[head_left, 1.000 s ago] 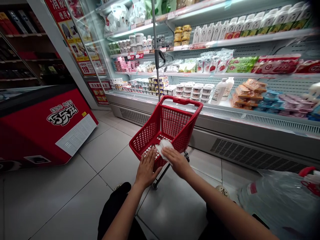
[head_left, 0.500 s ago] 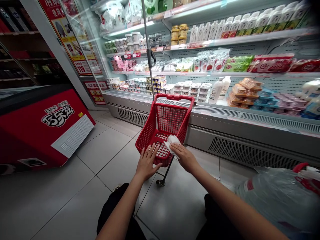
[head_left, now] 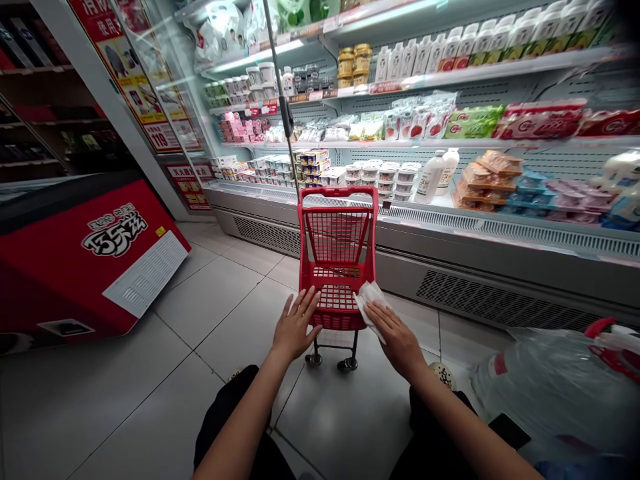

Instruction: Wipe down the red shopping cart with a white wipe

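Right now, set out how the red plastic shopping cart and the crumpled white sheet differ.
Colour and build: the red plastic shopping cart has latticed walls, while the crumpled white sheet looks soft and plain.
Size: the cart is far larger than the sheet.
Pose: the cart stands upright on wheels, whereas the sheet is bunched in the right hand.
Shared: cart and sheet are both in front of the person.

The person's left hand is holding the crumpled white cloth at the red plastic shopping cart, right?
Not the left hand: the head view shows the right hand holding the crumpled white cloth at the red plastic shopping cart.
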Demonstrator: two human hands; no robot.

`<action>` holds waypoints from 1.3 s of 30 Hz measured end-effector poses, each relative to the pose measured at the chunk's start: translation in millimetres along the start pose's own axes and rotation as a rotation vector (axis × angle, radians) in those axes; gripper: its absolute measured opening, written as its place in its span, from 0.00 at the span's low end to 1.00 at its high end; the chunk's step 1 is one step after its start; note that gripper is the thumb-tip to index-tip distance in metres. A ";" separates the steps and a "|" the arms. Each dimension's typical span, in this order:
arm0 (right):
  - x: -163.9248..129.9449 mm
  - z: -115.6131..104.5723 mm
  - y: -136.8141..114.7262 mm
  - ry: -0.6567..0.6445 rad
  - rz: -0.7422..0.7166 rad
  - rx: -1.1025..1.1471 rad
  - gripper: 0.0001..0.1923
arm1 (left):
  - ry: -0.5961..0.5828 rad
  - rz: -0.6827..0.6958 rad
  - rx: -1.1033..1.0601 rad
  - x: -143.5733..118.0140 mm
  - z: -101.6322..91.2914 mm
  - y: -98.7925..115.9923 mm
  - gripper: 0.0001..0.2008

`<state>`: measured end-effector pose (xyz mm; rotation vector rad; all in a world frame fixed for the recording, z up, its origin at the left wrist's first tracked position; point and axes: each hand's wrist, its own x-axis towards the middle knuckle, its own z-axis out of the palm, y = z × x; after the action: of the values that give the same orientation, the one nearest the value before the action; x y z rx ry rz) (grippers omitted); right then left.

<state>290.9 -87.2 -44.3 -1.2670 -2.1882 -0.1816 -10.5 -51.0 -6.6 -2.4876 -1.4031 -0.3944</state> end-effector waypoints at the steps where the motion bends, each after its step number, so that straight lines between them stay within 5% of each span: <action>1: -2.2 1.4 -0.7 0.015 0.020 -0.008 0.47 | 0.001 0.003 -0.013 0.0 0.5 3.2 0.42; 10: 20.4 26.8 -40.9 0.002 -0.043 -0.021 0.50 | 0.014 0.049 -0.041 6.5 9.1 41.4 0.48; 19: -15.9 -4.8 26.9 0.063 0.092 -0.050 0.48 | -0.020 0.048 -0.035 3.4 3.7 38.9 0.45; 27: 10.0 23.0 -41.9 0.062 0.063 0.033 0.53 | -0.003 -0.047 -0.077 -1.4 13.1 60.3 0.48; 31: 8.6 18.8 -43.5 0.021 0.013 0.009 0.51 | -0.009 0.007 -0.070 -4.5 7.7 46.3 0.45; 36: -12.6 5.3 -7.4 0.033 0.095 -0.040 0.50 | 0.005 0.005 -0.026 8.0 2.3 12.7 0.38; 39: -16.7 5.8 7.8 0.076 0.171 -0.030 0.49 | -0.008 0.032 -0.034 18.7 6.2 11.5 0.37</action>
<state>301.0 -93.2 -59.7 -1.4327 -2.0093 -0.1912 9.4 -39.8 -6.7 -2.5379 -1.3691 -0.4054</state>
